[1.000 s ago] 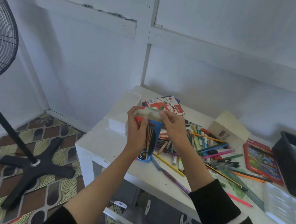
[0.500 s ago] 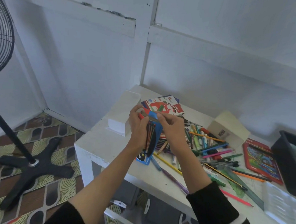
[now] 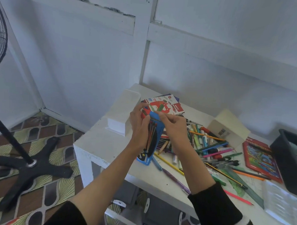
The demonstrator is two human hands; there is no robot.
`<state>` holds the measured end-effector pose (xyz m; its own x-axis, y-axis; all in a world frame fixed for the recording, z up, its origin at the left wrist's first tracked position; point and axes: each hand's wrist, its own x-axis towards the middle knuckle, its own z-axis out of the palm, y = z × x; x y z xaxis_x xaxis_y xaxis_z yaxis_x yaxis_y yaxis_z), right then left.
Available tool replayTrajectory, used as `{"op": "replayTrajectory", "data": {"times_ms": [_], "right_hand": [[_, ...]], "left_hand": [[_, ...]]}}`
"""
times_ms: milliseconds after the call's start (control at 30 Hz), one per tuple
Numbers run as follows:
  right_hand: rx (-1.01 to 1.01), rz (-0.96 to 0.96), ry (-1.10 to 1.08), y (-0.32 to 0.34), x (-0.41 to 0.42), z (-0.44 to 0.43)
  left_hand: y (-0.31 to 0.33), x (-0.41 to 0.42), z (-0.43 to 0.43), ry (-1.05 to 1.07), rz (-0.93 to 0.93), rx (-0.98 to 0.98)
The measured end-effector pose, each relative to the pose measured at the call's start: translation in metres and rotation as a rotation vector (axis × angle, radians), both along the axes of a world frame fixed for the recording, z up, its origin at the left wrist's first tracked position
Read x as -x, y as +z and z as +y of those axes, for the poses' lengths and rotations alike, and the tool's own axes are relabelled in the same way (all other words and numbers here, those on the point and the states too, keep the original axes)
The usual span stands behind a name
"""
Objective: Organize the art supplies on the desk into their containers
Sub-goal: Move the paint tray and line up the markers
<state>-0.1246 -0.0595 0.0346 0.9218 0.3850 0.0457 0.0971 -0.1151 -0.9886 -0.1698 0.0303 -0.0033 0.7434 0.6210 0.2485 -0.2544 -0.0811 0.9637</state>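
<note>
Pinching is noted at the right hand's fingertips (image 3: 162, 115), drawn narrow on the top edge of the blue pencil box (image 3: 152, 144); whether a flap or a thin pencil is nipped cannot be told. The left hand (image 3: 137, 127) is wrapped round the box's upper half, fingers curled on the card.

Change logged: one second ago a pale flap-like piece was spread across the box top between both hands; it is no longer seen, and the blue top edge is exposed. Judged: the box is being closed, so one container is nearly finished.

Position: the box is held up, tilted, over the desk (image 3: 107, 148) near its front edge. Whether its lower end touches the surface cannot be told.

Materials: the box is thin glossy card, flat and oblong, printed with pencils. The desk is matt white. Behind the hands a printed oil pastel box (image 3: 169, 107) lies flat, with a plain white box (image 3: 123, 114) beside it. To the right, loose pens and pencils (image 3: 210, 147) lie heaped, slim rods of plastic and wood, still unsorted. Beyond them a cream box (image 3: 228, 127), a red tin (image 3: 261, 157) and a black tray (image 3: 281, 148) are recorded.
</note>
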Motion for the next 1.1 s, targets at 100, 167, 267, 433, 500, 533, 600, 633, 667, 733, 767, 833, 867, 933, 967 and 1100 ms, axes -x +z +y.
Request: {"op": "replayTrajectory", "data": {"times_ms": [100,167,267,433,500,533,600,633,667,733,767,833,867,933,967,1100], "right_hand": [[0.05,-0.044,0.031,-0.001,0.002,0.0],[0.071,-0.121,0.033,-0.004,0.003,-0.002],[0.117,-0.283,0.038,-0.012,0.003,-0.005],[0.032,-0.334,0.0,-0.027,0.004,-0.008],[0.026,-0.355,-0.018,-0.03,0.007,-0.008],[0.016,-0.348,-0.026,-0.03,0.009,-0.009],[-0.056,-0.273,-0.043,-0.03,0.014,-0.015],[-0.091,-0.244,-0.061,-0.031,0.015,-0.02],[-0.105,-0.232,-0.088,-0.031,0.015,-0.026],[-0.109,-0.225,-0.138,-0.033,0.016,-0.043],[-0.083,-0.247,-0.165,-0.033,0.017,-0.052],[0.021,-0.347,-0.242,-0.033,0.018,-0.075],[0.088,-0.411,-0.287,-0.033,0.017,-0.088],[0.269,-0.521,-0.38,-0.033,0.016,-0.121],[0.383,-0.549,-0.426,-0.033,0.015,-0.138],[0.654,-0.527,-0.57,-0.042,0.025,-0.216]], "left_hand": [[0.0,-0.001,0.002,-0.014,0.0,0.008],[-0.002,-0.002,0.002,-0.007,0.003,-0.019],[-0.008,-0.003,0.003,-0.078,0.002,-0.034],[-0.013,0.0,0.011,-0.165,-0.026,-0.063],[-0.008,0.002,0.015,-0.144,-0.025,-0.094],[-0.005,0.001,0.017,-0.127,-0.025,-0.109],[0.009,-0.001,0.018,-0.084,-0.036,-0.146],[0.017,-0.002,0.017,-0.06,-0.05,-0.15],[0.026,-0.005,0.014,-0.038,-0.07,-0.119],[0.043,-0.013,0.003,-0.016,-0.108,0.0],[0.05,-0.018,-0.006,-0.005,-0.119,0.063],[0.059,-0.029,-0.028,-0.017,-0.115,0.19],[0.061,-0.035,-0.043,-0.05,-0.099,0.268],[0.062,-0.044,-0.076,-0.176,-0.057,0.433],[0.061,-0.049,-0.094,-0.246,-0.032,0.495],[0.053,-0.058,-0.173,-0.49,0.066,0.637]]}}
